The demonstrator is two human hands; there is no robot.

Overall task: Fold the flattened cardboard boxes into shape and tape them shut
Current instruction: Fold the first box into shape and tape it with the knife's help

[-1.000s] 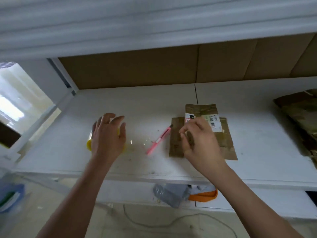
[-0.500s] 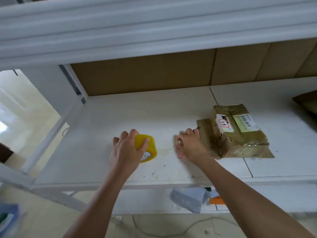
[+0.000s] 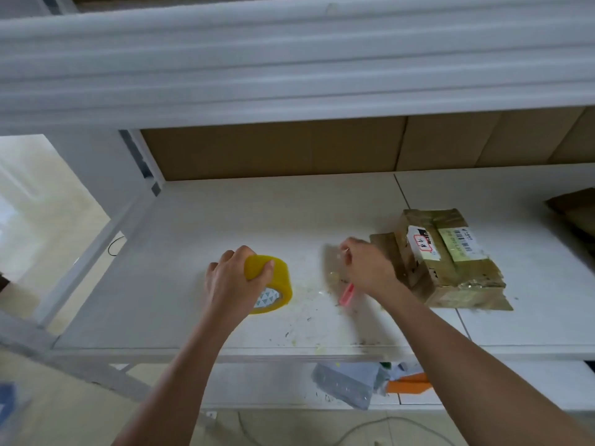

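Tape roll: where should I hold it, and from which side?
Hold the tape roll across its curved outer band, coming from above, as the left hand does now. It stands on edge on the shelf, so the band faces up and the core opening faces sideways.

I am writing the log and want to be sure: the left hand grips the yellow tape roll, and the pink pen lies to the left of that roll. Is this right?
Not quite. In the head view the left hand does grip the yellow tape roll, but the pink pen lies to the right of that roll, under the right hand.
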